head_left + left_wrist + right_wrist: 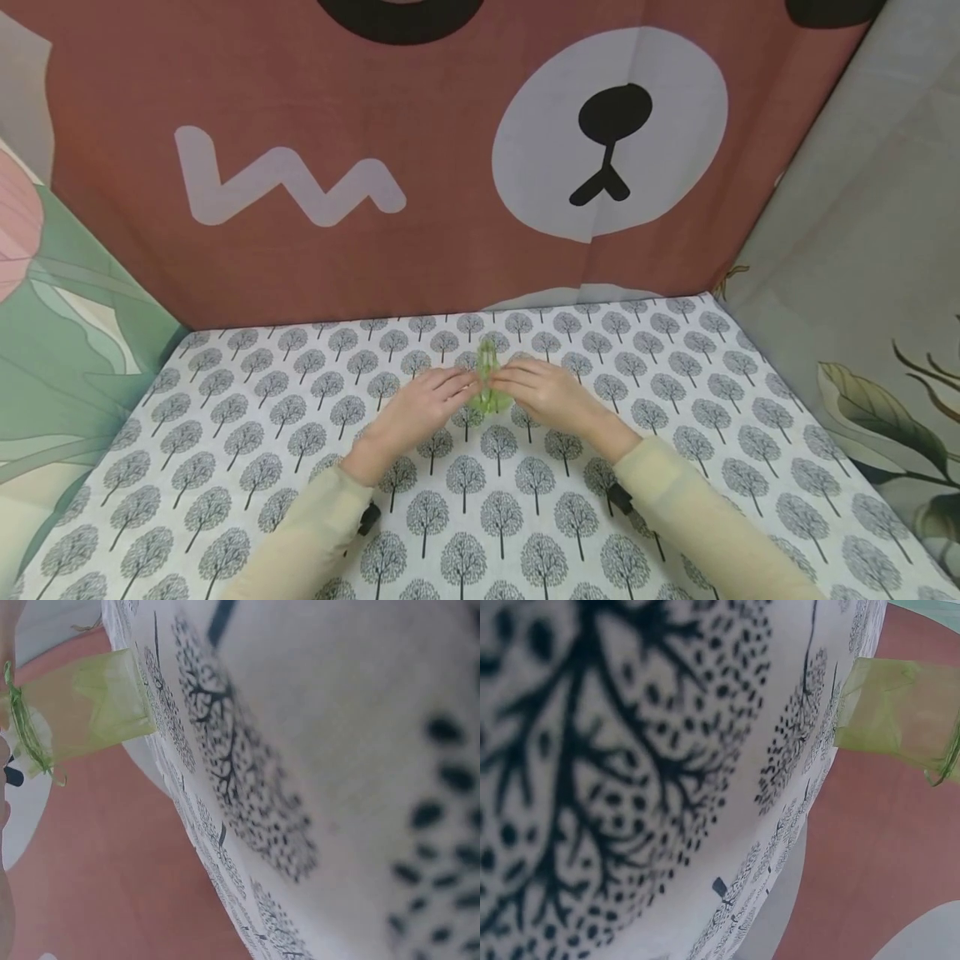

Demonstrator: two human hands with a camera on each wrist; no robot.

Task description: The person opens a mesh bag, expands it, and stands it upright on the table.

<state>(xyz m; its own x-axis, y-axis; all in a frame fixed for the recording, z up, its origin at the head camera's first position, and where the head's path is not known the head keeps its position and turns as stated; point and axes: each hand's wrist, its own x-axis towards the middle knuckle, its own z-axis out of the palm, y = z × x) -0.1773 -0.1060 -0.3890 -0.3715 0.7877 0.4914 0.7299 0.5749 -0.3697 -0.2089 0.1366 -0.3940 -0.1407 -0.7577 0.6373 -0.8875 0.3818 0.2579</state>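
Observation:
A small, see-through green drawstring pouch [491, 403] stands upright on the cloth, between two hands in the head view. My left hand [423, 408] pinches its gathered neck from the left, and my right hand [553, 398] does so from the right, fingertips nearly meeting. In the left wrist view, a thin green cord [28, 727] circles the neck of the pouch [90, 701], and its base touches the cloth. The right wrist view shows the sheer lower part of the pouch [892, 709], with a loop of cord at the frame's edge. Fingertips partly hide the neck.
A white cloth with grey tree prints [465, 533] covers the table. Behind it hangs a reddish-brown curtain [300, 275] with a bear face. Patterned curtains, leafy green on the left [67, 358] and grey on the right [847, 250], flank the table.

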